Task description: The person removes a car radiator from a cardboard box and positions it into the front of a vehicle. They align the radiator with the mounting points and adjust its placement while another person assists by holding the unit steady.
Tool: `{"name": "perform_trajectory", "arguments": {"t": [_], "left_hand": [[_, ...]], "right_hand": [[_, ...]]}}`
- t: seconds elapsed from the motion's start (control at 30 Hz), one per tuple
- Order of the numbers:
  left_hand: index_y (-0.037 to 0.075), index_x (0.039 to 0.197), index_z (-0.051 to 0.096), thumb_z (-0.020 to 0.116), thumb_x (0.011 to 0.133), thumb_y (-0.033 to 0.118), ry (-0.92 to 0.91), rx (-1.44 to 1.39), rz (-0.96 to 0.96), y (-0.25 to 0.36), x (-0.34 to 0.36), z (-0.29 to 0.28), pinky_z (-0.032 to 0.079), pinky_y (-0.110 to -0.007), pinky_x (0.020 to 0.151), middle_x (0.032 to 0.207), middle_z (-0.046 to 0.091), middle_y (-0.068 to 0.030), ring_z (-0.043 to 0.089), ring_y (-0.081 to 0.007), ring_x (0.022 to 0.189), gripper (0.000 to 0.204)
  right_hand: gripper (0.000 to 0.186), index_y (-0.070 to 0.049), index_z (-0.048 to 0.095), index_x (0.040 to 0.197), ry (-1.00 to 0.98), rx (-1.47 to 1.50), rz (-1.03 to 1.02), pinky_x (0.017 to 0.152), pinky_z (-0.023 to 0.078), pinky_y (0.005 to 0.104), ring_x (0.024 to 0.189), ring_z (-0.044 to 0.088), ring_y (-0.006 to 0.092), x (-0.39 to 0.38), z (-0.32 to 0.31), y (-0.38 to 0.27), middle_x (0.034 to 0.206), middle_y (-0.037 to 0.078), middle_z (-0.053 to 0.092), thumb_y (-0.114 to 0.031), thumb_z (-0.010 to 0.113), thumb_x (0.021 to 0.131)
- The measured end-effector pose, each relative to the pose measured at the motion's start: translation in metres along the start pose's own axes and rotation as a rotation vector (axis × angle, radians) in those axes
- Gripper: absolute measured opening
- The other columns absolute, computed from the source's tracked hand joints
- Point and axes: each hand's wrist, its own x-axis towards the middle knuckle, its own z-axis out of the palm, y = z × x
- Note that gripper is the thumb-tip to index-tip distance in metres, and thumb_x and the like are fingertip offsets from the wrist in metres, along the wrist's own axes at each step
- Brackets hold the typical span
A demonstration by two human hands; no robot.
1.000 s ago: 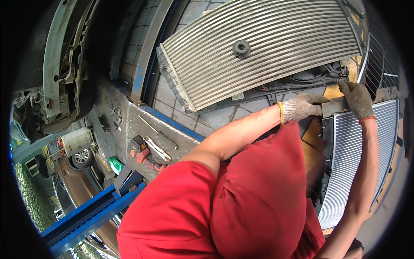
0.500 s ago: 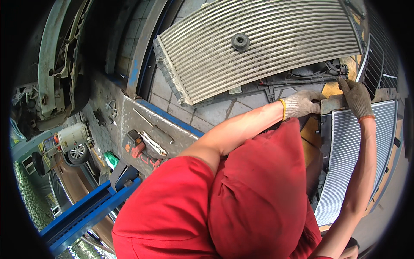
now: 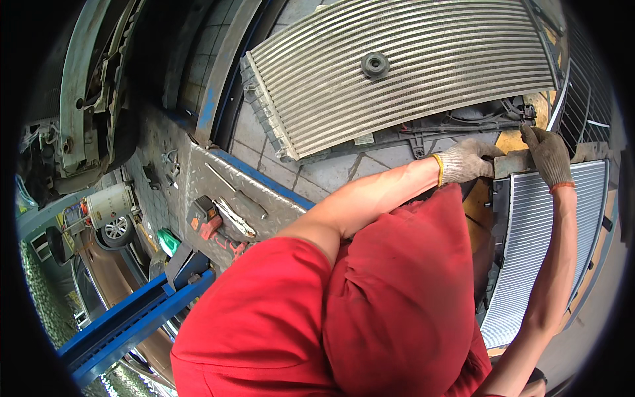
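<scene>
A new-looking silver radiator [image 3: 546, 231] with a black side tank lies at the right. Along its far edge runs a flat, dull grey-brown strip [image 3: 512, 163]. My left hand [image 3: 468, 161], in a dirty knitted work glove, is closed at the strip's left end, with its fingertips partly hidden. My right hand [image 3: 549, 156], gloved likewise, reaches across the strip with its fingers bent down around it. Beyond both hands lies an older, dusty radiator [image 3: 410, 73] with a round black rubber part [image 3: 375, 65] on it.
A black plastic fan shroud [image 3: 456, 119] shows under the old radiator. At left, a red cordless power tool [image 3: 210, 221] and a screwdriver [image 3: 246, 202] lie on a metal ramp plate [image 3: 228, 178]. Blue lift beams [image 3: 132, 324] and a car's opened front [image 3: 96, 119] stand farther left.
The view has shifted slightly. Both hands stay at the strip, with the right fingers a little more bent down over it.
</scene>
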Motion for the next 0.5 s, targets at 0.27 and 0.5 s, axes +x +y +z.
{"name": "perform_trajectory", "arguments": {"t": [0.27, 0.5], "left_hand": [[-0.010, 0.151, 0.059, 0.087, 0.093, 0.042, -0.002, -0.070, 0.001, 0.0006, -0.0013, -0.0018, 0.049, -0.036, 0.119, 0.147, 0.068, -0.0251, 0.064, -0.0291, 0.137, 0.082], [-0.010, 0.146, 0.064, 0.086, 0.094, 0.042, 0.019, 0.023, -0.037, 0.0027, 0.0010, -0.0019, 0.050, -0.036, 0.117, 0.140, 0.072, -0.0234, 0.067, -0.0289, 0.132, 0.077]], "right_hand": [[0.066, 0.000, 0.083, 0.110, -0.024, -0.038, 0.073, 0.076, 0.058, 0.0451, 0.079, 0.077, 0.0363, 0.0005, -0.0004, -0.0021, 0.085, 0.021, 0.078, -0.061, 0.057, 0.110], [0.065, 0.000, 0.083, 0.109, -0.036, 0.016, 0.058, 0.076, 0.058, 0.0465, 0.079, 0.077, 0.0366, -0.0015, -0.0039, -0.0081, 0.084, 0.021, 0.078, -0.060, 0.059, 0.109]]}}
